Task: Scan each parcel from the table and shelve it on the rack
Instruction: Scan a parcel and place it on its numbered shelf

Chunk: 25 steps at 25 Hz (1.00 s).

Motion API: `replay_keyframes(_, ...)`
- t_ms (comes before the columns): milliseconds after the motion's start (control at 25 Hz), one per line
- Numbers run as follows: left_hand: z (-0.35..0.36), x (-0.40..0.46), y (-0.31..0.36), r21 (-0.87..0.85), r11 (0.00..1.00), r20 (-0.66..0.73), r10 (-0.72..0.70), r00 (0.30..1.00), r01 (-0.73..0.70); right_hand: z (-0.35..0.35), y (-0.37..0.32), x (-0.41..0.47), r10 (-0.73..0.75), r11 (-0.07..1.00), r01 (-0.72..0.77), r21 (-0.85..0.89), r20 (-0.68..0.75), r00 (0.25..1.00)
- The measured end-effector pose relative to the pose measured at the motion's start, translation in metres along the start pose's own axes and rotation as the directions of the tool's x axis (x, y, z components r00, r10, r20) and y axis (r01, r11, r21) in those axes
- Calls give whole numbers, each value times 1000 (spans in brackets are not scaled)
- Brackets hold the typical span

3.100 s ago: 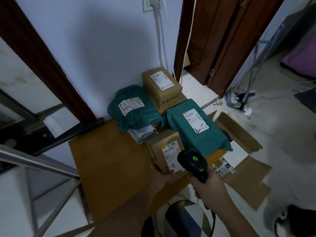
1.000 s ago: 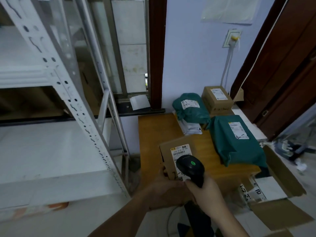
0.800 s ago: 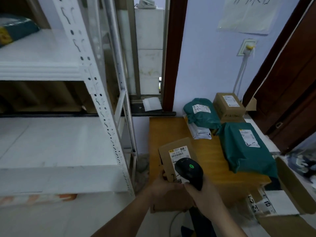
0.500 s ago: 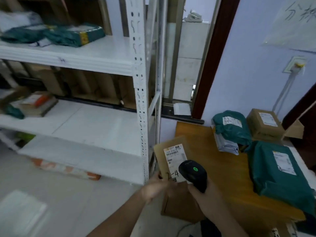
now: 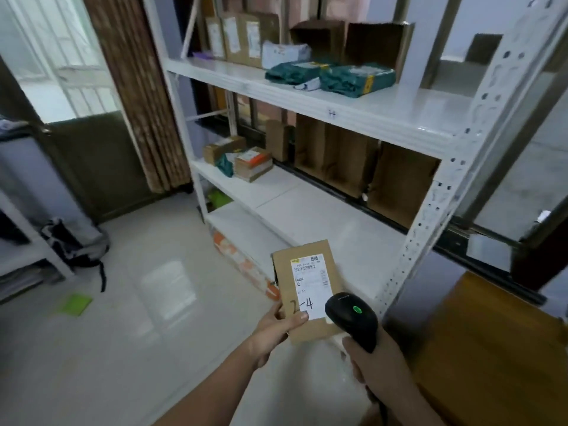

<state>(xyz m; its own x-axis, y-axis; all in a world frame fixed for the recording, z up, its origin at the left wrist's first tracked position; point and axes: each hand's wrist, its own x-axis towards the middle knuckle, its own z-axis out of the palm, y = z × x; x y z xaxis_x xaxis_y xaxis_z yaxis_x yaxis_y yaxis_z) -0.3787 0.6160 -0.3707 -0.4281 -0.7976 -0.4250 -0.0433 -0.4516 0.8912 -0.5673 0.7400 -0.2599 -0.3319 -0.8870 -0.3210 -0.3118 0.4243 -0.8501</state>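
Cardboard parcel (image 5: 302,290) – label marked "2-4" – gripped by left hand (image 5: 276,325), right hand (image 5: 376,362) gripping scanner (image 5: 352,318)

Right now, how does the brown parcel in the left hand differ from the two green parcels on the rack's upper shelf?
The brown parcel is stiff cardboard, while the green parcels are soft plastic bags. The brown parcel is held upright by the left hand in front of the rack; the green parcels lie flat on the upper shelf. The brown parcel has "2-4" handwritten on it; no such mark shows on the green ones. All bear printed labels.
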Motion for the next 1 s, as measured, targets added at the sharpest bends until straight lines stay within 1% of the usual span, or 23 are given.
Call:
replay_keyframes(80,-33,-2,15,-32,999,-59,26,998,-28,28,-26,18,-22,1000,22,15,22,1000)
replay_keyframes(200,-94,6,41,-103,990,-177,76,981,-95,76,-71,49,-70,997,70,-8,28,997)
replay_keyframes(320,-151,22,70,-131,982,-245,101,964,-136,119,-109,81,-107,994,107,-15,24,994)
replay_keyframes(440,-189,43,95,-147,979,-269,95,959,-138,147,-141,106,-115,993,114,19,42,992)
replay_keyframes(560,-223,75,117,-152,983,-275,59,960,-104,171,-169,139,-103,993,99,61,77,992)
replay_keyframes(760,-263,141,143,-118,991,-257,27,966,-59,203,-200,215,-125,991,122,50,68,990)
replay_keyframes(1000,-319,224,189,-120,992,-284,0,959,-35,235,-249,315,-114,993,110,49,76,991)
